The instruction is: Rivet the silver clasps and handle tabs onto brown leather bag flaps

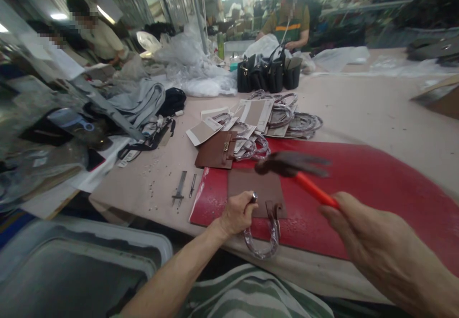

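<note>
My right hand (373, 236) grips the red handle of a claw hammer (311, 184), its head raised over the work and blurred. My left hand (238, 213) is closed around a short metal punch (254, 196) whose shiny top end sticks up from the fist. Under the left hand lies a flat brown leather bag panel (256, 184), on a red mat (340, 184). A curved bag handle (261, 251) in clear plastic wrap is joined to the panel and hangs toward my body. The punch's lower end is hidden by my fingers.
Beyond the panel lie a brown bag piece (215, 150) and a pile of panels with wrapped handles (254, 115). Two metal tools (178, 190) lie left of the mat. Black bags (268, 74) stand farther back. A grey bin (161, 246) is at lower left. Other people work behind.
</note>
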Demonstrator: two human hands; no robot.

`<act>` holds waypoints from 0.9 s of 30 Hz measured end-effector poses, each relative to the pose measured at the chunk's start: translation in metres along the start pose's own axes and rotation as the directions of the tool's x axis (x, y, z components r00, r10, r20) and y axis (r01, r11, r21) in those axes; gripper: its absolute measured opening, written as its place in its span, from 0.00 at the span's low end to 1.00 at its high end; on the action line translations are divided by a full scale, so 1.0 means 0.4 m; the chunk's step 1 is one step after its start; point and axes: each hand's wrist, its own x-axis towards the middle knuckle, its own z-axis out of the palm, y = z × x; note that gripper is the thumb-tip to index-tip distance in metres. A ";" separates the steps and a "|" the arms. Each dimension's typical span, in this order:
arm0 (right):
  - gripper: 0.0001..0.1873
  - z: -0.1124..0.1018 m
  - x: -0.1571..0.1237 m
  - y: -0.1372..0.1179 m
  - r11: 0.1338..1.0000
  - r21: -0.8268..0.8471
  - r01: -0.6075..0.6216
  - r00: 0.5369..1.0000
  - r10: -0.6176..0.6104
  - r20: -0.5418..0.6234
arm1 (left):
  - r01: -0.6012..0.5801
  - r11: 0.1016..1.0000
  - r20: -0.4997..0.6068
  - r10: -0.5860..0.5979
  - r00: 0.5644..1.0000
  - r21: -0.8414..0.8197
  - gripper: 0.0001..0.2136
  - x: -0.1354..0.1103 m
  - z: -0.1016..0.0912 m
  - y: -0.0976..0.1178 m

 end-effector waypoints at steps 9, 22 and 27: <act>0.22 0.064 -0.061 0.048 0.916 0.168 -0.365 0.906 0.309 0.288 | 0.025 1.000 0.017 -0.024 1.000 -0.014 0.06 0.000 -0.007 0.003; 0.18 0.214 -0.144 0.238 0.789 -0.060 -0.611 0.781 0.614 0.117 | 0.102 0.991 -0.043 -0.106 0.993 -0.086 0.05 -0.008 -0.038 0.027; 0.20 0.337 -0.108 0.130 0.964 0.129 -0.232 0.970 0.219 0.109 | 0.006 1.000 -0.022 -0.007 1.000 -0.030 0.06 -0.010 -0.041 0.030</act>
